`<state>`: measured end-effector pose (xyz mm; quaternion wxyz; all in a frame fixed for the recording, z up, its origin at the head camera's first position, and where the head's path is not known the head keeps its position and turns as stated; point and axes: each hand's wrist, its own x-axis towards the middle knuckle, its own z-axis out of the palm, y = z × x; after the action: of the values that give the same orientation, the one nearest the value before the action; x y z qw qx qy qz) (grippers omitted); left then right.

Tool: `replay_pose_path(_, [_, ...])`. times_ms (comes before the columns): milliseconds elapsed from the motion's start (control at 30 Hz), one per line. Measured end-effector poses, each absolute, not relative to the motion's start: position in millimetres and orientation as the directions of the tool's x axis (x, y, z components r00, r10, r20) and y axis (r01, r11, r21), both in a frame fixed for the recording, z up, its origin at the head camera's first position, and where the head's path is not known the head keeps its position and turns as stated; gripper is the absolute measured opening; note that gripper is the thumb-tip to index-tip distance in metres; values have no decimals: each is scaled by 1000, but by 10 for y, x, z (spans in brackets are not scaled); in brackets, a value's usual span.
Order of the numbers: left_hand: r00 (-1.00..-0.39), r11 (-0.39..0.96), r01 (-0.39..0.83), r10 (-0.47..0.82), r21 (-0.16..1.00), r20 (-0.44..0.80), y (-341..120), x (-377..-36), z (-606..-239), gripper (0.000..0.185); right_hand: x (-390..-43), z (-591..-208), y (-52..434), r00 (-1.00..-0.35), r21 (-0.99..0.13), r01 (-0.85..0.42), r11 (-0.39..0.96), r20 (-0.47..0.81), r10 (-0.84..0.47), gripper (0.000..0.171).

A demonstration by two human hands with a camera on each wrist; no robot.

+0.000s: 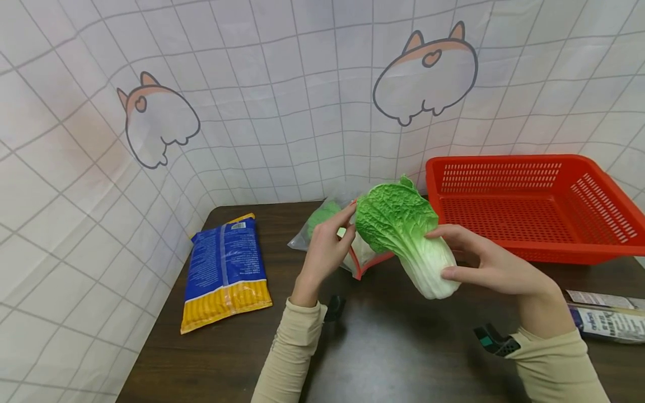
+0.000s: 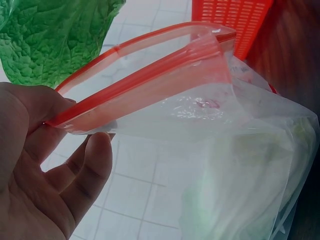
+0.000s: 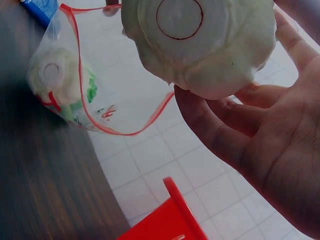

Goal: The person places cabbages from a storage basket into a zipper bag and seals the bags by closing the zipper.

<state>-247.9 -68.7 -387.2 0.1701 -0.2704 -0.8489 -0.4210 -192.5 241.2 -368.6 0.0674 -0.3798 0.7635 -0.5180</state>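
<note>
The right hand grips the cabbage by its white base, above the bench, while to its left the left hand pinches the red rim of the bag, its mouth gaping beside the leafy end. The cabbage looks light and fairly stiff, likely a moulded model, smooth enough to slip, so the thick base seems the surest hold and the thin leaf edges the weakest; a second cabbage lies in the bag, and beyond the right hand stands the basket
</note>
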Motion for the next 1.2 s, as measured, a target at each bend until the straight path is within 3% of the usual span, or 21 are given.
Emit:
replay_pose_path(533, [-769,502,635,344,587,539,-662,-2458,-3884,44,-1932,-3704,2573,-737,-847,-503,172,316,-597,63])
replay_pose_path(1200, [-785,524,617,355,587,507,-645,-2464,-3881,51,-2009,-3839,2465,-701,-891,-408,201,164,-694,54])
